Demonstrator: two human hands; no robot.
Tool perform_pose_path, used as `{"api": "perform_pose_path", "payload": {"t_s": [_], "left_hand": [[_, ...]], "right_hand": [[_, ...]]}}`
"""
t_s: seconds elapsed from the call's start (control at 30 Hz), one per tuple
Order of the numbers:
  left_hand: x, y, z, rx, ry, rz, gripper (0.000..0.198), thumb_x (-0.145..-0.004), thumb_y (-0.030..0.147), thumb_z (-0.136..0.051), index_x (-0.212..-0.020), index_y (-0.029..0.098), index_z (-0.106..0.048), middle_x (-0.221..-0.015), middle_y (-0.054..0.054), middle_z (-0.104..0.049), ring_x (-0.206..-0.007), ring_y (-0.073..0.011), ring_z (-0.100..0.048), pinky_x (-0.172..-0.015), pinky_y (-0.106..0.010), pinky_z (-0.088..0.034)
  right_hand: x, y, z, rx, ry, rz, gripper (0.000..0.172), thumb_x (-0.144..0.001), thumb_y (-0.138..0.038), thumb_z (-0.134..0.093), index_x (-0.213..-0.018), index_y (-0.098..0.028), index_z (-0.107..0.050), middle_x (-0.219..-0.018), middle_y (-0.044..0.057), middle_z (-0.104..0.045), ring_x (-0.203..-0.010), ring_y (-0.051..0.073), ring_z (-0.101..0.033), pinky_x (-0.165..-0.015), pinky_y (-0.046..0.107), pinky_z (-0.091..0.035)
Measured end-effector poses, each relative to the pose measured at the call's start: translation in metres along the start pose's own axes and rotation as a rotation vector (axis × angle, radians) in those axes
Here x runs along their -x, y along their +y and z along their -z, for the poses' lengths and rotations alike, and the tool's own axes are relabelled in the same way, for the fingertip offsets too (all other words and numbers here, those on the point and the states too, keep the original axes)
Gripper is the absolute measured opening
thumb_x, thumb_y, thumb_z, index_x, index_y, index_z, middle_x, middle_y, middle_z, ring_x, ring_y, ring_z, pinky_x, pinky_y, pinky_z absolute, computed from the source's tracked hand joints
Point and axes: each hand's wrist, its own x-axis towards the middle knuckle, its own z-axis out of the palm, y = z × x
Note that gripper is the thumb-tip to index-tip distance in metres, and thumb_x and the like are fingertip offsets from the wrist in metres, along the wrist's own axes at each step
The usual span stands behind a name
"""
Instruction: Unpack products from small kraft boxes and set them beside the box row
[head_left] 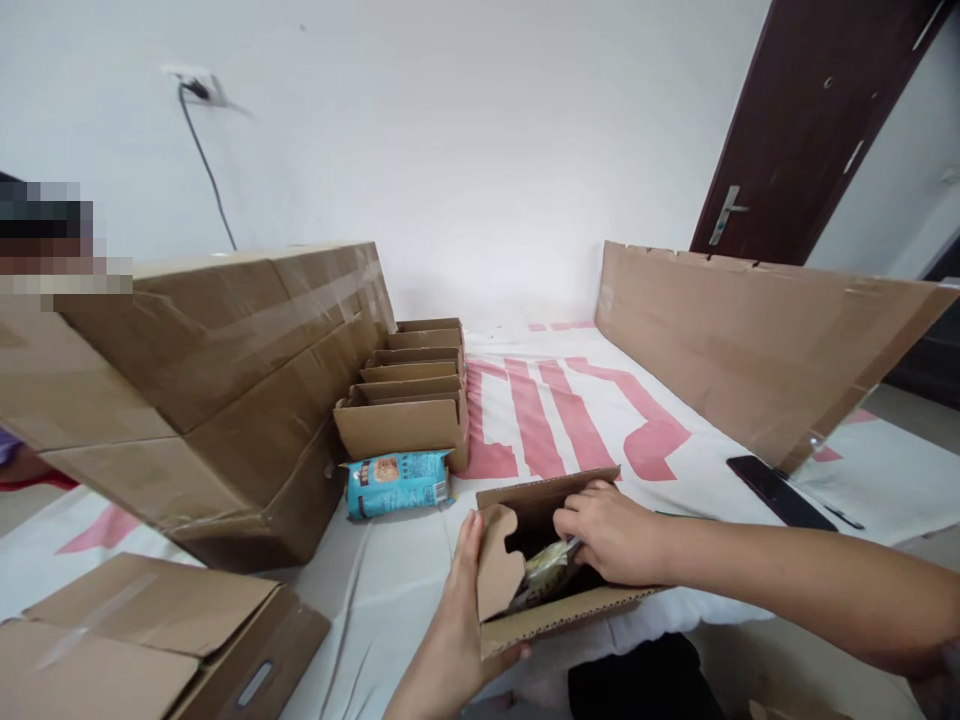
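Note:
A small open cardboard box (570, 605) is tilted near the front edge of the covered table. My left hand (461, 610) grips its left end, thumb and fingers on opposite sides. At the box's opening, my right hand (607, 530) has its fingers closed on the edge of a clear, yellow-green packet (551, 568), which lies partly inside. The box walls hide the packet's lower part. A blue packet (397, 484) lies on the cloth to the left, in front of a row of open cardboard boxes (401, 425).
Large taped cartons (247, 350) stand at the left, with another carton (112, 640) at the front left. A cardboard panel (720, 340) rises on the right. Beside it lie a black phone (780, 493) and a thin pen-like item. Part of a person shows at the far left.

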Motion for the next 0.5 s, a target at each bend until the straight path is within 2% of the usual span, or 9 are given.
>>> {"api": "perform_pose_path", "payload": {"t_s": [0.1,0.27,0.37,0.5], "left_hand": [[-0.003,-0.013,-0.007,0.087,0.023,0.047,0.126,-0.059,0.031,-0.086,-0.154,0.032,-0.003,-0.161,-0.014,-0.018,-0.147,-0.0398,-0.016,-0.117,-0.064,-0.013],[-0.002,-0.018,-0.009,0.221,0.084,0.044,0.125,-0.056,0.048,-0.086,-0.153,0.036,-0.008,-0.163,-0.009,-0.016,-0.148,-0.0364,-0.015,-0.119,-0.057,-0.012],[-0.005,-0.018,0.005,0.209,0.118,0.051,0.123,-0.056,0.055,-0.084,-0.153,0.037,-0.01,-0.162,-0.007,-0.018,-0.149,-0.0349,-0.014,-0.12,-0.055,-0.009],[-0.017,-0.022,0.034,0.104,0.192,0.039,0.128,-0.051,0.058,-0.085,-0.153,0.034,-0.011,-0.162,-0.01,-0.018,-0.148,-0.0373,-0.012,-0.12,-0.054,-0.009]], "right_hand": [[0.008,0.006,0.008,-0.135,0.118,0.032,0.018,-0.077,-0.01,-0.063,-0.092,-0.019,-0.064,-0.092,0.005,-0.068,-0.088,0.021,-0.063,-0.077,0.03,-0.04],[0.029,0.027,0.021,-0.448,0.369,0.056,0.012,-0.077,-0.01,-0.062,-0.085,-0.018,-0.064,-0.084,0.002,-0.066,-0.078,0.016,-0.06,-0.069,0.025,-0.043],[0.036,0.045,0.033,-0.679,0.534,-0.014,0.006,-0.078,-0.02,-0.065,-0.083,-0.018,-0.064,-0.079,0.0,-0.064,-0.07,0.014,-0.058,-0.064,0.024,-0.043],[0.029,0.072,0.056,-0.842,0.761,-0.062,0.014,-0.075,-0.031,-0.067,-0.08,-0.018,-0.061,-0.069,-0.003,-0.059,-0.062,0.013,-0.053,-0.057,0.023,-0.041]]}}
